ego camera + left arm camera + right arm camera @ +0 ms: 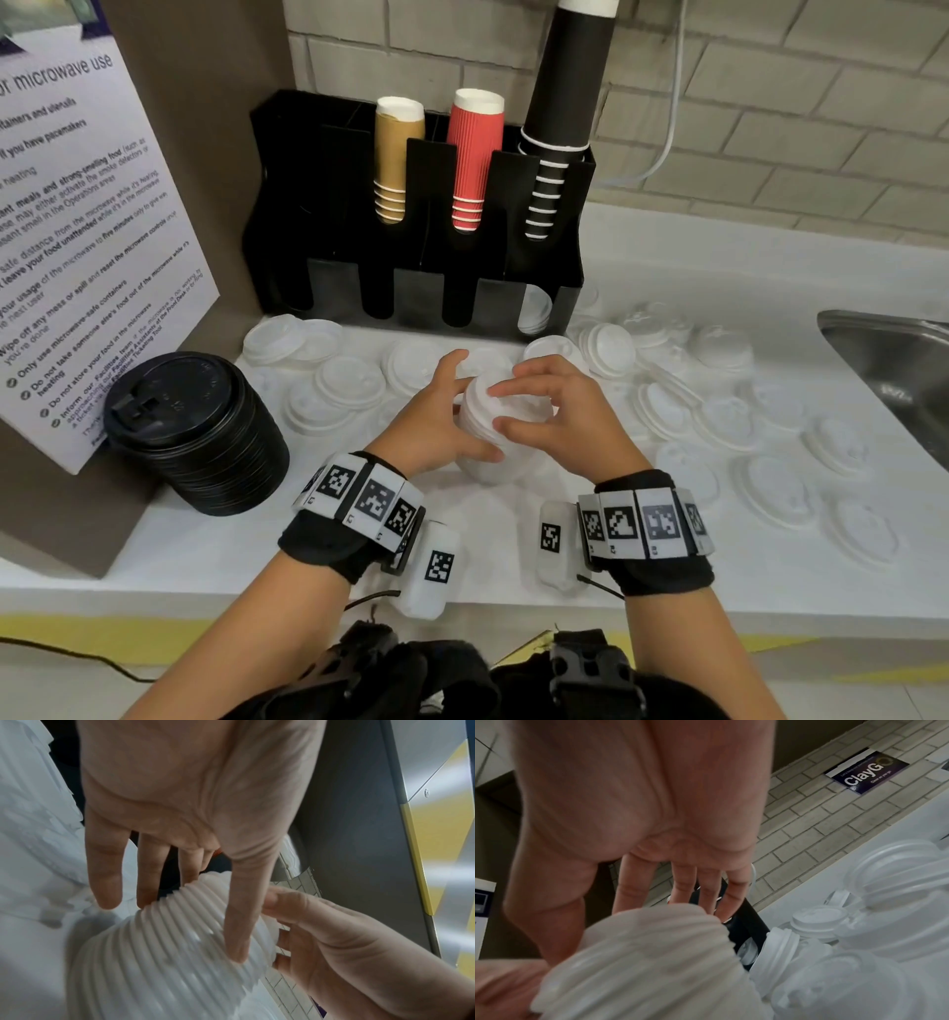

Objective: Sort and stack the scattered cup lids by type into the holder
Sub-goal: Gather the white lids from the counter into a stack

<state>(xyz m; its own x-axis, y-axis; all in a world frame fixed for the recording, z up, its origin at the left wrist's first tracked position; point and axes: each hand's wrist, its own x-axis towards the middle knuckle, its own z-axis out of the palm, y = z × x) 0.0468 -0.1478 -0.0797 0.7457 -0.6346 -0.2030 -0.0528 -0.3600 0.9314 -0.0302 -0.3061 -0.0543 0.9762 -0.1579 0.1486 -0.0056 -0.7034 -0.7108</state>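
White counter (pixel 318 555): left hand (pixel 436 416), right hand (pixel 552 411) grip white lid stack (pixel 493 437).

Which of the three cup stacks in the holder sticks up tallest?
The black paper cup stack at the right end; the tan cup stack and red ribbed cup stack are much shorter.

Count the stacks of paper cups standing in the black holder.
3. A brown stack stands on the left, a red stack in the middle and a tall black stack on the right of the holder. Others may sit hidden in its far-left compartments.
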